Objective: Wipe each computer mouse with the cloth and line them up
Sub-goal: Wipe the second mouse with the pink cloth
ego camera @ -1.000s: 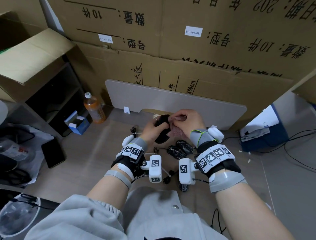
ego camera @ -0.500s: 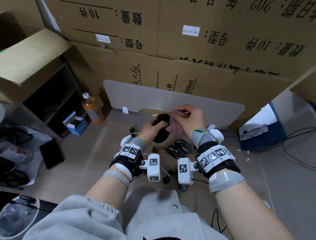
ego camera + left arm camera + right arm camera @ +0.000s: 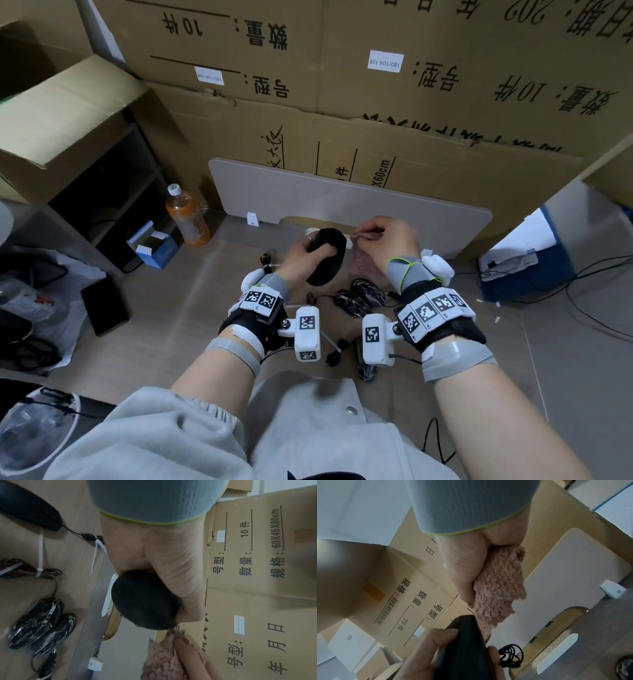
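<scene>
My left hand [image 3: 305, 255] grips a plain black mouse [image 3: 327, 257] above the floor, thumb on one side and fingers on the other [image 3: 441, 637]. Just to its right, my right hand [image 3: 380, 236] pinches a fuzzy pink cloth [image 3: 500, 588], which hangs beside the mouse's front end and barely touches it [image 3: 173, 630]. Two marbled black mice [image 3: 358, 298] lie side by side on the floor below my hands. Another black mouse [image 3: 364, 365] lies near my lap, partly hidden by the wrist camera. Bundled cords [image 3: 25, 569] with white ties lie around them.
A grey board [image 3: 342, 202] leans on stacked cartons straight ahead. An orange drink bottle [image 3: 186, 219], a small blue box [image 3: 156, 248] and a dark phone [image 3: 104, 306] lie at the left. A blue-and-white box [image 3: 527, 263] and loose cables [image 3: 599, 301] are at the right.
My right hand has drawn the cloth off the black mouse and moved up and to the right. The left hand still holds the mouse, now fully uncovered.
</scene>
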